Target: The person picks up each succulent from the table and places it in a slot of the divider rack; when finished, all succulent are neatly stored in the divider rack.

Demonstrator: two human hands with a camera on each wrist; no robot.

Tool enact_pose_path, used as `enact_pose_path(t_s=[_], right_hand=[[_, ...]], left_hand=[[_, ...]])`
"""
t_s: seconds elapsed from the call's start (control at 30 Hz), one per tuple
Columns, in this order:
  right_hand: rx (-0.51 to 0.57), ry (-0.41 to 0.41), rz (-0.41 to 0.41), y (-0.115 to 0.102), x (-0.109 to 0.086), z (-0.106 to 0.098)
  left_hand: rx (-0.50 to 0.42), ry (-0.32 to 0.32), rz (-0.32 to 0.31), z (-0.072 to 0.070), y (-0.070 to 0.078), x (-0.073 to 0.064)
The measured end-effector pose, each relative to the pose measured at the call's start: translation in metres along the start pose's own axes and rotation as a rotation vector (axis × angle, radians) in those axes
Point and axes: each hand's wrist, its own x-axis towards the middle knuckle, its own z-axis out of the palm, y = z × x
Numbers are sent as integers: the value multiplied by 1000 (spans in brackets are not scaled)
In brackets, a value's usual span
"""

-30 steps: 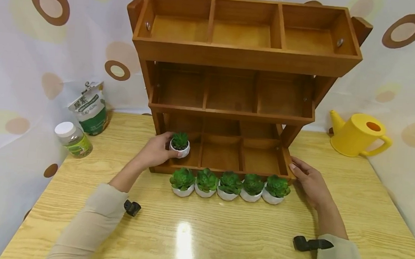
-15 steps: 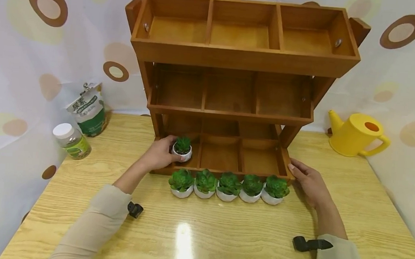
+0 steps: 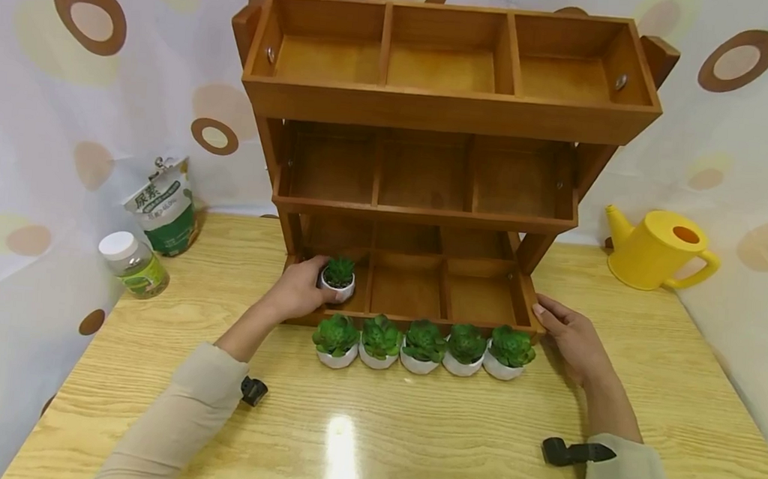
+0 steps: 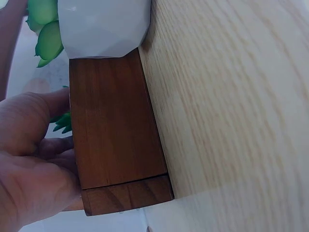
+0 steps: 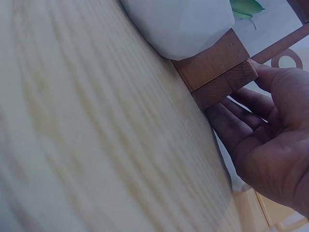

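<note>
Spiky plant [image 3: 338,273] was inside rack [image 3: 448,114], bottom-left, pinched by left hand [image 3: 296,289], unreleased; right hand [image 3: 570,337], loosely uncurled, touched rack's end; five leafy plants [image 3: 423,342] stood on counter [image 3: 435,446].

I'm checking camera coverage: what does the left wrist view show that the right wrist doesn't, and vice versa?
Left wrist only: the left hand and part of the spiky plant. Right wrist only: the right hand and part of the yellow watering can. Both: a white pot, green leaves, the wooden shelf and the table.

hands [image 4: 36,164]: left partly behind brown board [image 4: 116,130]; white pot [image 4: 104,26] on tabletop [image 4: 227,106]
</note>
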Motion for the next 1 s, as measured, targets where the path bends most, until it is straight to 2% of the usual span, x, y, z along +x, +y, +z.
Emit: enact_pose_path(t_s=[0.3,0.53,0.73,0.87,1.0], right_hand=[[-37,7,24,0,1,0],[-37,15,17,0,0,1],[-22,15,4,1,-1,2],[-38,21,3,0,0,1],[-31,15,3,0,1,1]], left_hand=[[32,22,-62,1,6,-4],[46,41,-73,1,5,-4],[-13,65,-19,-6,3,-14],[-45,78,45,-15,3,-27],[-77,76,79,-24,2,-42]])
